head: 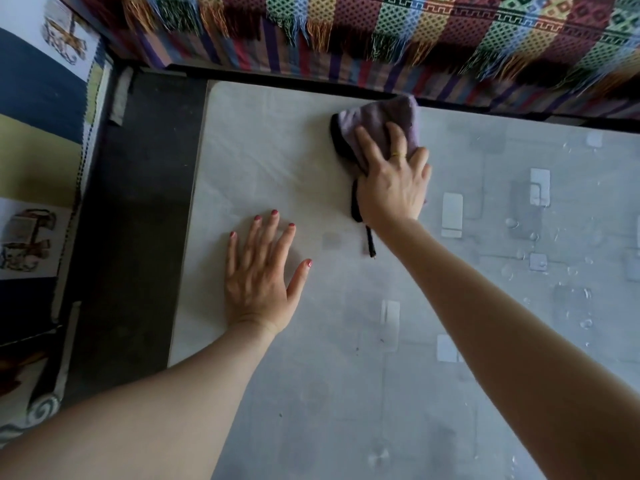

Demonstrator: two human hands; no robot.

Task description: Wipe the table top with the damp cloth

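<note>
Grey table top, cloth, fringed blanket

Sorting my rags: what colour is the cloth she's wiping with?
Pale purple cloth with a black edge, under the right hand; head view.

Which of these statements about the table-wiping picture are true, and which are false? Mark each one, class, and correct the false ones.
1. The right hand presses a lilac cloth with black trim flat on the pale grey table top. True.
2. The left hand holds a second cloth. False: it lies flat and empty on the table top, fingers spread.
3. The cloth is near the table's far edge, beside the multicoloured woven fringed blanket. True.
4. The cloth is under the left hand. False: it is under the right hand.
5. Water droplets show on the table's right part. True.
</note>
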